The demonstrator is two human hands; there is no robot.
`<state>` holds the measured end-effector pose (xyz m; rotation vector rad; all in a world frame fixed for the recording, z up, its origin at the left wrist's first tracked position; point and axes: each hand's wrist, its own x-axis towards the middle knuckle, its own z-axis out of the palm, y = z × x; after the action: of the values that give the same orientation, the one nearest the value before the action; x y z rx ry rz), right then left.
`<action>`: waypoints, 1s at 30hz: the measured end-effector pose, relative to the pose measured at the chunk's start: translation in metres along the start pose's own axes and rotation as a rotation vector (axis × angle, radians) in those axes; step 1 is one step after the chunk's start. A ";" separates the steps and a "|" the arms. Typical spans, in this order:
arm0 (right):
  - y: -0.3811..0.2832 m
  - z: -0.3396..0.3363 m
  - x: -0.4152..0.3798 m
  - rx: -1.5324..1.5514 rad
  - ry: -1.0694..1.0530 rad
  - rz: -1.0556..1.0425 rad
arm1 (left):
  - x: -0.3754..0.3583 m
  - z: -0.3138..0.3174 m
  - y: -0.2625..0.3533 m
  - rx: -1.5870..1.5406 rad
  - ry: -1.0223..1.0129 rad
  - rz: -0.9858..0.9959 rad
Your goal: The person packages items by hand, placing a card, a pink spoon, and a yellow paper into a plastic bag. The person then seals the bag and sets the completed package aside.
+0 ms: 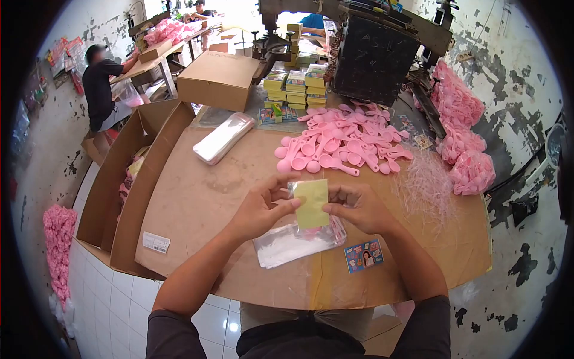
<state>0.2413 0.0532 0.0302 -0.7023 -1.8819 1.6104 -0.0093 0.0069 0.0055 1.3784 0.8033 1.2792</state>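
Note:
A yellow card [312, 204] with clear plastic around its edges is held upright over the table. My left hand [263, 206] pinches its left side, thumb in front. On the right side, my right hand [359, 206] grips the card's edge between thumb and fingers. Just below lies a stack of clear plastic bags [293, 248], partly hidden by the card. A printed blue card [363, 256] lies flat near my right forearm. Beyond my hands spreads a pile of pink plastic scoops [341, 140].
Stacks of yellow cards [296, 90] stand at the back beside a black machine [373, 57]. Another bag stack [223, 137] lies left, near a closed carton [218, 78]. An open carton [107, 197] borders the table's left. Plastic strands [427, 185] lie right. A person [101, 87] sits far left.

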 end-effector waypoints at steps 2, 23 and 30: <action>-0.011 0.001 0.001 0.056 0.020 -0.092 | -0.003 -0.016 0.005 0.096 -0.136 -0.188; 0.023 -0.069 -0.046 -0.811 0.223 0.120 | -0.008 0.017 -0.030 1.053 -0.039 0.282; 0.021 -0.056 -0.046 -0.513 0.328 0.006 | -0.005 0.019 -0.023 0.606 0.005 -0.137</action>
<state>0.3140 0.0632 0.0128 -1.1069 -2.0454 0.9346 0.0118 0.0030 -0.0154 1.7508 1.3365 0.9663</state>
